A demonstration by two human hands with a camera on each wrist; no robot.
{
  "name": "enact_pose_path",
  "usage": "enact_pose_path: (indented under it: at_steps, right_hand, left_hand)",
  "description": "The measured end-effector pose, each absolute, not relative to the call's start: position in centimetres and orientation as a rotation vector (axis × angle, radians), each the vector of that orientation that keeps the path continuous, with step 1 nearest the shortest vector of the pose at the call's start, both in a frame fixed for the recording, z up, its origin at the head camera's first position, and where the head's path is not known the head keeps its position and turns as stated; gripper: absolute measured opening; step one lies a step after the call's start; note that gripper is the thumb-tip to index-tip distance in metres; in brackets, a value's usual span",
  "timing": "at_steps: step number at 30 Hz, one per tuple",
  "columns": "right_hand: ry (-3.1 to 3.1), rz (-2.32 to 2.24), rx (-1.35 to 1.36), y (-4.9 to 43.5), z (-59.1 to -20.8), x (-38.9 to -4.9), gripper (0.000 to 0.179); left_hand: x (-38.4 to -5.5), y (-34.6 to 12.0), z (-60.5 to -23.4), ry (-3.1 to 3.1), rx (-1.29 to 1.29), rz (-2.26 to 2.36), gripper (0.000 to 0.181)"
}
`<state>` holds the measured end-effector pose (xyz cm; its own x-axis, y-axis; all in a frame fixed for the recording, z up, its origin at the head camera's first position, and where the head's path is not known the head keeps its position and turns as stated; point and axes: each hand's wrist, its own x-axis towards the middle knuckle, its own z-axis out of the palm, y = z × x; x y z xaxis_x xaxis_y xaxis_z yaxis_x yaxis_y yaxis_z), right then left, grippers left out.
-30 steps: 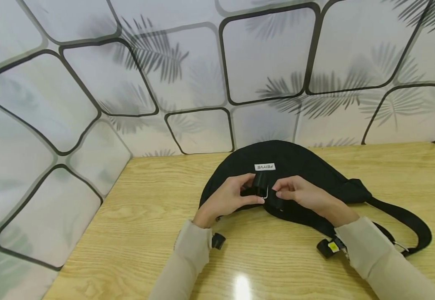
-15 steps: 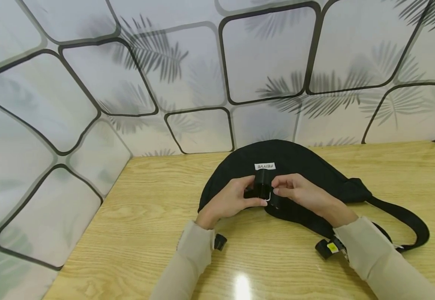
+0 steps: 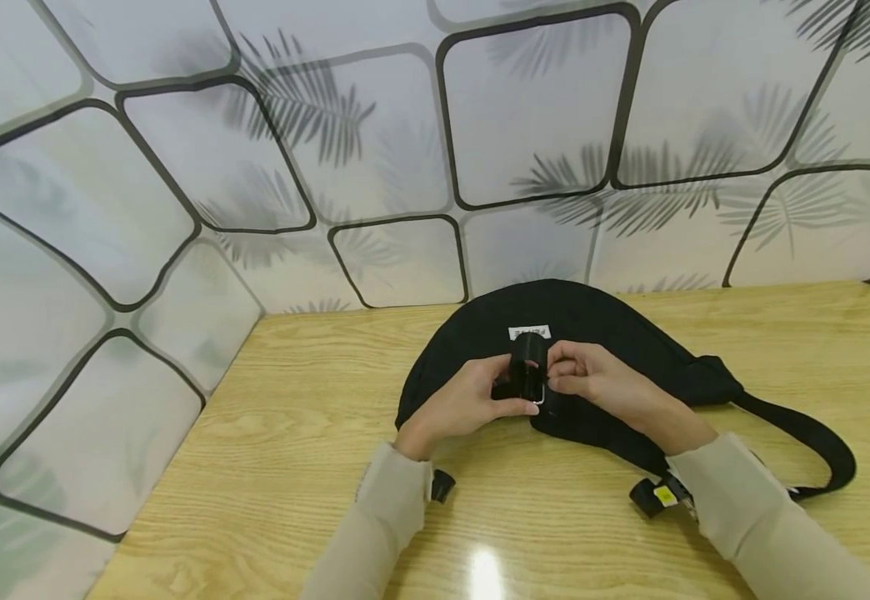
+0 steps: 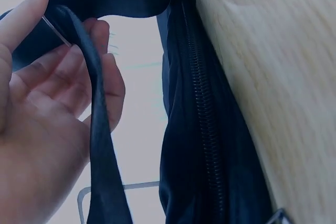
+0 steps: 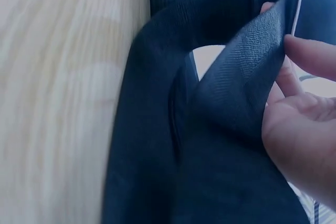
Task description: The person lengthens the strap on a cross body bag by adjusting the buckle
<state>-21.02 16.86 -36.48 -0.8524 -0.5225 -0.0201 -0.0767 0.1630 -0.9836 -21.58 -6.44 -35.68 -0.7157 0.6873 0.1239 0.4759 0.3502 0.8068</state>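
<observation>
The black strap (image 3: 528,352) could bunch or skew in the metal buckle (image 5: 297,11), since it bends into a tight loop there. If either pinch loosened, the buckle might tilt and the webbing slip; both hands seem to bear on a small area. A hard tug could also drag the bag (image 3: 611,321), which lies on the bench (image 3: 292,400) with no hand pinning it down.

The left grip (image 3: 465,398) is partly closed, thumb against fingers, pinching the strap beside the buckle. The right grip (image 3: 603,379) is closed further, thumb and fingertips nipping the strap at the buckle's other side. Strap and buckle sit between both hands, in front of the bag.
</observation>
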Motion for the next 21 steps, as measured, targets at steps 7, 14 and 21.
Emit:
enact_pose_path:
  at_steps: [7, 14, 21]
  right_hand:
    - [2.126, -1.767, -0.537, 16.34, -36.54, -20.83, 0.017]
    - [2.118, -1.813, -0.562, 16.23, -36.35, -20.73, 0.018]
    - [1.990, -1.803, -0.719, 16.32, -35.87, -20.40, 0.042]
  left_hand:
    - [-21.44, -6.28, -35.50, 2.397, 1.049, 1.274, 0.040]
    - [-21.49, -6.05, -35.48, 2.425, 1.054, 1.260, 0.043]
    - [-21.21, -6.44, -35.64, 2.481, 1.079, 1.167, 0.055]
